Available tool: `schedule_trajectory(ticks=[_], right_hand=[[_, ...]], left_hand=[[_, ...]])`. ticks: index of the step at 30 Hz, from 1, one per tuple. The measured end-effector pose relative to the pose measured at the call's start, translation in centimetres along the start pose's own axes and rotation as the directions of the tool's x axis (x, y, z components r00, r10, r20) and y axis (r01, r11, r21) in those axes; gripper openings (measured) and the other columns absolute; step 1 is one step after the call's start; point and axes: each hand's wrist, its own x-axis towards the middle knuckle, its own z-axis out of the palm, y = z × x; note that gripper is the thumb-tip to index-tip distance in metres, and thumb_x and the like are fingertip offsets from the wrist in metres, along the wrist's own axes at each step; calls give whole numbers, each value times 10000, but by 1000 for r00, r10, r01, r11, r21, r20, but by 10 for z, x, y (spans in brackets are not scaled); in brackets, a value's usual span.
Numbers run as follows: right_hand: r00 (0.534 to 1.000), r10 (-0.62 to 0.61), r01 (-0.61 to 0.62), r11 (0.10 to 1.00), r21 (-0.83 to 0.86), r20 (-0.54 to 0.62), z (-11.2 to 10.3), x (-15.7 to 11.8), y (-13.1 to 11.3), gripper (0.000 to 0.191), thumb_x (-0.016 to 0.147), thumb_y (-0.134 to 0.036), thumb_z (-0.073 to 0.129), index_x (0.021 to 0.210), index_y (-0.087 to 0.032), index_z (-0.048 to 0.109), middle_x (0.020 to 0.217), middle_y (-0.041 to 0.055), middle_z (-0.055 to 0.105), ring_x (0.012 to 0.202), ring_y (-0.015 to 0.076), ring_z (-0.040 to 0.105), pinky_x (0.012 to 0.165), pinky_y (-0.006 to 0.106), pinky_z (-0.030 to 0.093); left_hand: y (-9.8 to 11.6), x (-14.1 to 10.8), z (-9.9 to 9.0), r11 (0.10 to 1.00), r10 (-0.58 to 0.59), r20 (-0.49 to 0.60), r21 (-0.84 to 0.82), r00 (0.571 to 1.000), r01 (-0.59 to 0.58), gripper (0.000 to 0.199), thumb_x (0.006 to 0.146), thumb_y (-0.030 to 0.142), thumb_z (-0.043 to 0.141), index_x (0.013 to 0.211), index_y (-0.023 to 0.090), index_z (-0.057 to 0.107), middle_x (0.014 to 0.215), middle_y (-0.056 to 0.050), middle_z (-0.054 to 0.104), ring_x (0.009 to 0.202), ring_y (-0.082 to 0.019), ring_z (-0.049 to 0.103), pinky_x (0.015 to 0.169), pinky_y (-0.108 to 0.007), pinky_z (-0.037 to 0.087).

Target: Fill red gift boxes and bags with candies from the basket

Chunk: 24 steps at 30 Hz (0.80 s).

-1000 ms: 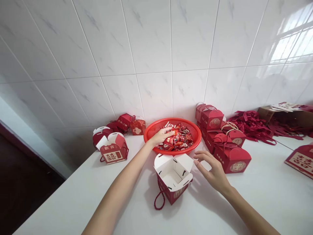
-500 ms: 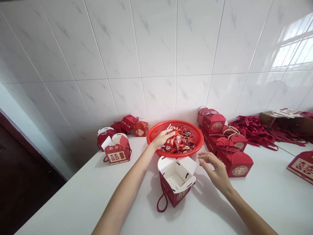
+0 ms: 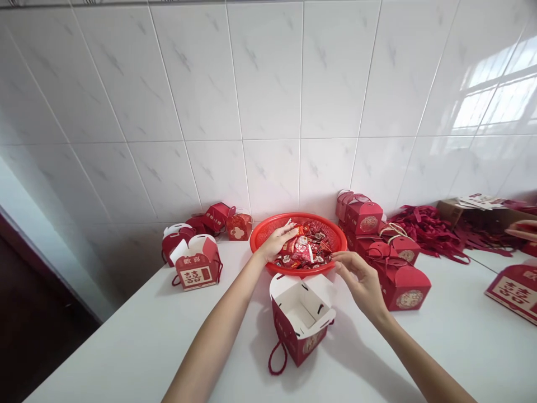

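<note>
My left hand [image 3: 273,244] reaches into a red plastic basket [image 3: 342,242] and rests against the wrapped sweets [image 3: 302,249], fingers stretched out. A firm grip on any sweet does not show. At the basket's front right rim is my right hand [image 3: 359,278], fingers slightly bent and thumb apart, nothing visible in it. Between my forearms a red gift box [image 3: 289,330] stands upright with its white-lined flaps spread. Its visible inside is bare white, and a dark red cord loop [image 3: 277,358] hangs from its side.
Left of the basket stand more red boxes, one with raised flaps [image 3: 196,268]. Closed boxes [image 3: 405,285] are stacked to the right. Beyond lie dark red ribbons [image 3: 432,229] and a cardboard carton [image 3: 448,211]. Another person's hand [image 3: 523,229] shows at the right edge, above a red box [image 3: 514,291].
My right hand has moved left to the basket's rim. My left hand stays among the sweets, which have shifted. Another person's hand has come into view at the right.
</note>
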Motion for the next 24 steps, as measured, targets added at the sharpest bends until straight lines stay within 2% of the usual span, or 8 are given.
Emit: schedule_trajectory(ticks=[3, 6, 9, 12, 16, 21, 24], right_hand=[[998, 63, -63, 998, -6, 22, 15, 11, -8, 312, 871, -513, 639, 935, -212, 682, 964, 94, 741, 853, 240, 705, 797, 399, 575], [988, 121, -121, 993, -8, 97, 30, 16, -13, 358, 841, -531, 661, 991, -207, 638, 954, 98, 750, 900, 261, 719, 829, 415, 564], [980, 136, -135, 991, -17, 147, 38, 14, -17, 401, 805, -489, 714, 1077, -215, 603, 928, 68, 745, 897, 253, 708, 826, 414, 556], [986, 98, -105, 993, 49, 132, 37, 8, -19, 408, 777, -433, 746, 1098, -222, 608, 951, 49, 732, 838, 223, 686, 786, 390, 564], [991, 82, -101, 976, 195, 104, 29, -1, -20, 405, 741, -416, 785, 1070, -241, 625, 1037, 50, 729, 905, 228, 698, 807, 378, 582], [995, 76, -87, 978, 187, 64, 19, -7, -21, 369, 740, -351, 781, 1072, -253, 651, 1099, 56, 717, 1046, 246, 672, 914, 397, 557], [994, 74, -89, 979, 184, 85, 17, -9, -23, 363, 741, -333, 773, 1074, -251, 655, 1093, 54, 718, 1051, 247, 668, 947, 407, 537]], left_hand=[[1, 1, 0, 996, 37, -15, 86, 999, -36, 508, 802, 418, 785, 1211, 146, 657, 1185, -120, 706, 1037, -238, 673, 910, -343, 529], [4, -3, 6, 968, 130, -20, 218, 991, -123, 501, 798, 439, 778, 1189, 147, 669, 1239, -112, 683, 1180, -257, 614, 1009, -342, 475], [10, -15, 20, 954, 164, 67, 242, 984, -175, 540, 817, 547, 723, 1177, 152, 645, 1075, -92, 717, 1002, -231, 671, 890, -324, 527], [17, -33, 37, 958, 164, 134, 214, 977, -190, 624, 785, 618, 723, 1188, 156, 604, 899, -58, 704, 782, -190, 674, 736, -297, 550], [32, -59, 53, 958, 159, 216, 202, 963, -203, 651, 737, 640, 755, 1150, 163, 595, 858, -40, 679, 744, -190, 669, 676, -287, 555], [38, -74, 54, 844, 294, 226, 394, 929, -363, 458, 848, 498, 713, 1137, 151, 641, 1059, -74, 691, 995, -218, 649, 902, -305, 515], [34, -78, 50, 829, 291, 220, 427, 931, -360, 463, 864, 470, 705, 1194, 151, 650, 1122, -84, 698, 1074, -244, 631, 968, -330, 488]])
